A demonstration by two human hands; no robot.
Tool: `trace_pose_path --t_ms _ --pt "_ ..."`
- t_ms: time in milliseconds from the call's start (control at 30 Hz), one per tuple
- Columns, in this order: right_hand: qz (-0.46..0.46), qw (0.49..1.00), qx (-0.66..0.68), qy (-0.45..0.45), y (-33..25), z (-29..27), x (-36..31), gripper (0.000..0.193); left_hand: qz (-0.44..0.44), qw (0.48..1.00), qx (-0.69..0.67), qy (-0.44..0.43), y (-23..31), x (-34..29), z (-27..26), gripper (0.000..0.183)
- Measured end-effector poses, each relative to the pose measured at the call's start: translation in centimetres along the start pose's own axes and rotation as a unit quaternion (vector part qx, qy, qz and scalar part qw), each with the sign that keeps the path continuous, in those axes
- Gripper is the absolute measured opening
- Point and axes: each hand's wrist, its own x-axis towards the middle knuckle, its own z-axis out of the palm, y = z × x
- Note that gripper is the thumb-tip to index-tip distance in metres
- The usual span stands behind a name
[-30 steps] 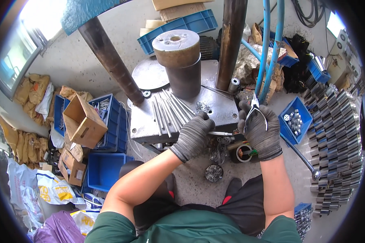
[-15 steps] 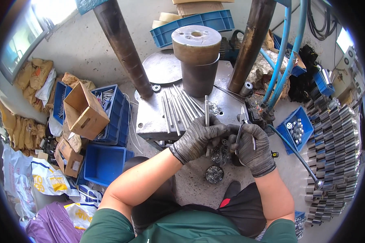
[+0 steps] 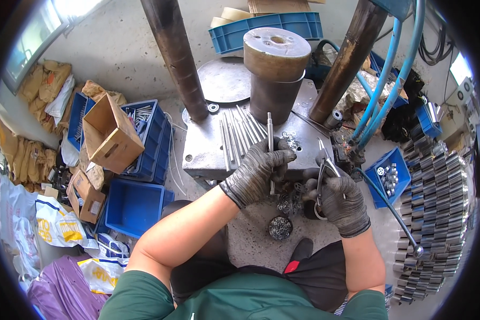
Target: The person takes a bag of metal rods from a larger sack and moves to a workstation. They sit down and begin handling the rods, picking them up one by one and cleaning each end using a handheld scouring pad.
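My left hand [image 3: 256,173], in a grey work glove, is closed around an upright metal shaft [image 3: 270,127] with a narrower stepped top end. In my gloved right hand [image 3: 345,205] is a pair of slim-nosed pliers [image 3: 321,178], jaws pointing up and away from me. The two hands are apart, and the pliers do not touch the shaft. Beyond my left hand, several metal rods [image 3: 230,140] lie side by side on a steel press bed [image 3: 201,154]. Small loose rings [image 3: 290,141] lie on the bed to their right.
A heavy steel cylinder [image 3: 276,80] stands on the bed between two dark columns. Below my hands, a round container [image 3: 280,228] holds small parts. Blue bins [image 3: 136,210] and a carton [image 3: 114,136] are at left; a parts bin [image 3: 389,178] and stacked metal pieces [image 3: 434,213] at right.
My right hand has drawn away from the left with the pliers, widening the gap. The left hand still holds the shaft upright. The whole view has shifted slightly.
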Motion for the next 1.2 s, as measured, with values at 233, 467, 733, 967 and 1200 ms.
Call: trace_pose_path --t_ms 233,467,733,967,1200 --pt "-0.181 0.792 -0.583 0.029 -0.5 -0.5 -0.6 0.079 -0.01 1.0 0.022 0.019 0.9 -0.4 0.2 0.024" --pt "-0.322 0.547 -0.773 0.015 -0.8 1.1 -0.6 0.073 -0.015 0.995 0.104 0.002 1.2 -0.7 0.2 0.021" --pt "-0.327 0.497 -0.804 0.02 -0.7 1.3 -0.7 0.071 -0.053 0.986 0.155 0.01 1.8 -1.2 0.3 0.026" --pt "-0.326 0.498 -0.803 0.02 -0.5 1.2 -0.6 0.073 -0.064 0.991 0.114 -0.003 1.3 -0.4 -0.5 0.022" --pt "-0.345 0.504 -0.792 0.016 -0.2 1.1 -0.4 0.071 -0.074 0.995 0.064 -0.007 1.2 -0.6 -0.3 0.022"
